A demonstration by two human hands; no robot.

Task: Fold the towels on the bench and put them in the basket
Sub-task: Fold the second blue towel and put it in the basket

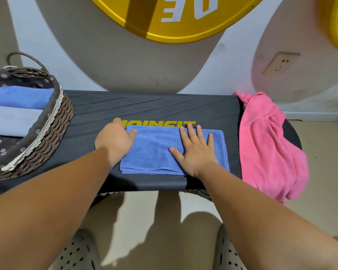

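Note:
A folded blue towel (pixel 154 149) lies flat in the middle of the black bench (pixel 144 106). My right hand (pixel 195 151) presses on its right half with fingers spread and straight. At the towel's left edge, my left hand (pixel 114 138) has its fingers tucked at or under the cloth, largely hidden. A crumpled pink towel (pixel 267 145) hangs over the bench's right end. The woven basket (pixel 53 129) stands on the left end, holding a folded blue towel (pixel 21 97) and a pale grey-blue one (pixel 10 121).
Behind the bench is a wall with a large yellow disc (pixel 164 18) and a power socket (pixel 280 63). My feet in perforated clogs (pixel 78 252) stand on the tiled floor below the bench's front edge.

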